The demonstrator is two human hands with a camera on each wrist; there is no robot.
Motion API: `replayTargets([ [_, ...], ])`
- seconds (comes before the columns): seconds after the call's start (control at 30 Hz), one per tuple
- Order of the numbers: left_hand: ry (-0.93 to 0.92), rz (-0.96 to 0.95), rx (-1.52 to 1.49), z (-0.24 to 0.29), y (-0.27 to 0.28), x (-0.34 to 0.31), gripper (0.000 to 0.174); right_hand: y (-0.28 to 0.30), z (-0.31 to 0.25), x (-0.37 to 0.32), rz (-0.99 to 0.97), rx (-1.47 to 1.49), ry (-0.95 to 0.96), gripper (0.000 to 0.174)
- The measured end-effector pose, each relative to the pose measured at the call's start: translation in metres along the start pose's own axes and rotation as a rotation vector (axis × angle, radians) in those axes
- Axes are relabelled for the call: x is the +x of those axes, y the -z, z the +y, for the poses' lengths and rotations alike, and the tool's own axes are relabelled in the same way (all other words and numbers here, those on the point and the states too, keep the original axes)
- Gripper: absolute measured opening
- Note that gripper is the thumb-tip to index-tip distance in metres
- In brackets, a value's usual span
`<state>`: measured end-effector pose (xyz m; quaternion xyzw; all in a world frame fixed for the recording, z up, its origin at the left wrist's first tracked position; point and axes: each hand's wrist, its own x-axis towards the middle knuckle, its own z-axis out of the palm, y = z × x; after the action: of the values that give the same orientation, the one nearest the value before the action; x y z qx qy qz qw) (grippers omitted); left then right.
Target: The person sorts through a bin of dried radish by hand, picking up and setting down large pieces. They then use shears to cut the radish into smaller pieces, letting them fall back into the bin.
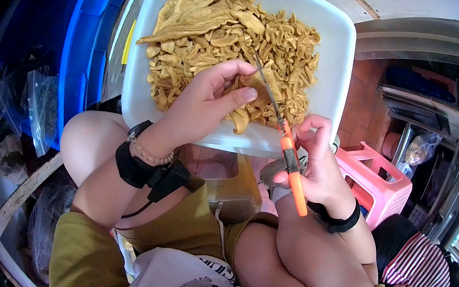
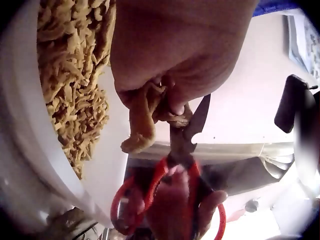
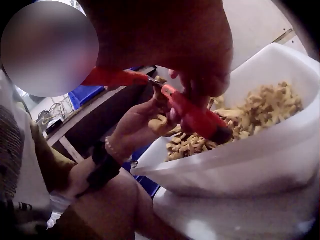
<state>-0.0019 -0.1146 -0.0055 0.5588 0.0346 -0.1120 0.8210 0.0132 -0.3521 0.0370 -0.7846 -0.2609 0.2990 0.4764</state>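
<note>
My right hand (image 1: 320, 162) grips orange-handled scissors (image 1: 288, 152), whose blades point up and left over a white tub (image 1: 136, 54). In the left wrist view the scissors (image 2: 182, 150) have their blades spread beside a tan piece (image 2: 141, 122). My left hand (image 1: 203, 101) pinches this soft tan piece between thumb and fingers above the tub; in the right wrist view the piece's lower end (image 3: 158, 125) hangs down. Small cut strips (image 1: 289, 52) fill much of the tub, with larger uncut pieces (image 1: 200, 16) lying at its upper left.
Blue crates (image 1: 89, 35) stand left of the tub. A pink stool (image 1: 379, 182) is at the right, and a yellowish stool (image 1: 235, 188) is below the tub between the legs. Another person in a striped top (image 1: 419, 276) is at the lower right.
</note>
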Motion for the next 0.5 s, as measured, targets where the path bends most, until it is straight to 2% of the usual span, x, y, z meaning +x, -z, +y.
replayTargets([
  [0.13,0.031,-0.023,0.054,0.006,0.005,0.0,0.028,0.001,0.002,-0.006,0.013,-0.186,0.025,0.077],
  [0.2,0.047,-0.006,0.034,0.011,0.014,0.004,0.028,-0.008,0.007,-0.013,0.136,0.254,-0.065,0.069],
  [0.23,0.064,0.01,0.014,0.013,0.018,0.005,0.028,-0.008,0.006,-0.013,0.135,0.254,-0.065,0.069],
  [0.33,-0.029,0.017,0.079,0.012,0.021,0.006,0.03,-0.004,0.004,-0.012,0.13,0.149,-0.06,0.065],
  [0.43,-0.042,0.009,0.089,0.009,0.021,0.007,0.026,0.001,0.006,-0.009,0.128,-0.015,-0.072,0.067],
  [0.47,-0.042,0.008,0.089,0.011,0.019,0.006,0.026,0.003,0.005,-0.006,0.127,-0.061,-0.016,0.069],
  [0.5,-0.125,-0.005,0.38,0.013,0.016,0.005,0.023,0.003,0.004,-0.004,0.126,-0.109,0.039,0.071],
])
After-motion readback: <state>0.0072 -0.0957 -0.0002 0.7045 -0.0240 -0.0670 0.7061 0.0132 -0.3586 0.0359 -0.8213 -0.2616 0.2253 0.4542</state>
